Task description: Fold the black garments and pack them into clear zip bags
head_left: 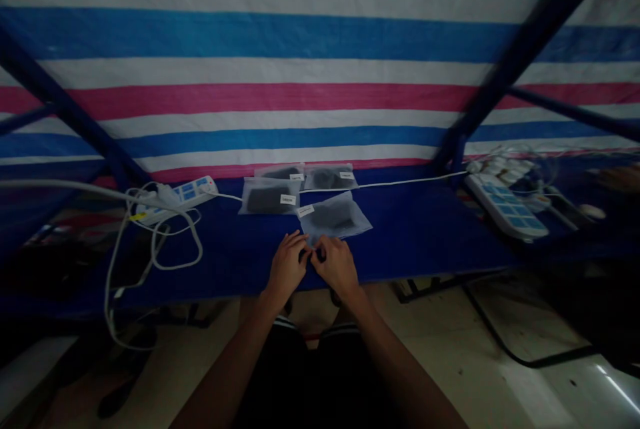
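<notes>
Both hands meet at the near edge of a translucent bag [333, 215] that has a dark item inside and a white label at its upper left. My left hand [289, 262] pinches the bag's near corner with thumb and index finger. Close beside it, my right hand [336, 265] pinches the same edge. Beyond them lie more labelled bags with dark contents: one at the left [270, 197], one behind it [280, 172], and another at the back right [330, 177].
On the blue tabletop [415, 229], a power strip [193, 193] with looped white cables and a phone-like device sit left. A larger power strip [507, 207] lies right. Blue frame bars slant at both sides before a striped sheet [300, 35]. Part of another person's hand [620, 179] shows far right.
</notes>
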Motion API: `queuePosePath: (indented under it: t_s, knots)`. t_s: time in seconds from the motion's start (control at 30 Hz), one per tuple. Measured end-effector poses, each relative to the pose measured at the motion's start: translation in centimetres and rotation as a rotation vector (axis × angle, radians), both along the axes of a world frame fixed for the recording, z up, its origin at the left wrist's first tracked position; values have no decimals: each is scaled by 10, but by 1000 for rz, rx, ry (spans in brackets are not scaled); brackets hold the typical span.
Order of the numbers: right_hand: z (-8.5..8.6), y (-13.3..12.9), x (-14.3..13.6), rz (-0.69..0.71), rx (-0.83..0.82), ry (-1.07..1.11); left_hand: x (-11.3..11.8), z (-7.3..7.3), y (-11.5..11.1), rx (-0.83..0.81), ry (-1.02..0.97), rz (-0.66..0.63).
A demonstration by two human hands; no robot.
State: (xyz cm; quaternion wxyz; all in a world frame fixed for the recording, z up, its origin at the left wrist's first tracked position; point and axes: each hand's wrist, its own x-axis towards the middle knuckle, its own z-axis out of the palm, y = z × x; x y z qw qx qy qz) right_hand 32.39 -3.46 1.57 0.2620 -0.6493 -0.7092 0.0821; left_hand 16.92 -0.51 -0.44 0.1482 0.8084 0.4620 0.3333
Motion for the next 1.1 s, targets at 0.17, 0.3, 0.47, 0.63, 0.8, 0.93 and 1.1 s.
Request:
queuePosePath:
  t_s: [0.17, 0.3, 0.47, 0.63, 0.8, 0.93, 1.1]
  knots:
    - [-1, -2, -2, -14, 4, -31, 5, 0, -5, 12, 51, 25]
    - [-3, -2, -2, -13, -3, -50, 8, -1, -12, 18, 84, 57]
    - [-6, -2, 0, 18, -11, -67, 8, -5, -17, 7, 114, 95]
    - [-8, -2, 1, 48, -12, -78, 7, -8, -18, -14, 124, 131]
    - [-11, -4, 1, 73, -1, -84, -2, -6, -22, -11, 133, 110]
    - [-15, -4, 0, 59, 13, -96, -6, -3, -21, 1, 153, 75]
    - [-18, -5, -2, 42, 25, -100, -9, -4, -18, 22, 169, 18]
